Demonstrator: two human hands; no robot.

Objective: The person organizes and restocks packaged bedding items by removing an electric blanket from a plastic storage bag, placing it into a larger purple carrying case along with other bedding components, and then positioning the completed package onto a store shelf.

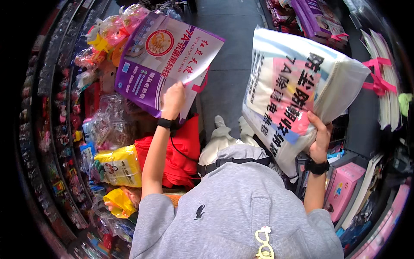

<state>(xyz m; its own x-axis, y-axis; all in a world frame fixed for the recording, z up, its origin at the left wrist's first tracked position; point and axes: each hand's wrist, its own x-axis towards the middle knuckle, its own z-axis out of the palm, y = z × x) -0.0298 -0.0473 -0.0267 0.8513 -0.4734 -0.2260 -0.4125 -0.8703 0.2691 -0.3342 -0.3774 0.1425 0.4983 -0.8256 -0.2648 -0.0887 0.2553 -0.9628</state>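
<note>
My left hand (174, 98) grips the lower edge of a purple and white printed carrier bag (152, 61), which is held out at the left with a pink handle showing at its side. At the right, my right hand (318, 136) holds a pale zippered storage bag (288, 87) by its lower right edge. That bag bears large black writing, and pink and blue folded contents show through it. The two bags are apart, one on each side of the dark floor. Whether the purple bag contains anything cannot be told.
Left, shelves (51, 136) hold many small packaged goods, near a red fabric bag (174, 152) and a yellow package (119, 165). Right are a pink box (344, 191), purple packages (318, 19) and pale bags with a pink ribbon (378, 76). Grey floor (226, 81) runs between.
</note>
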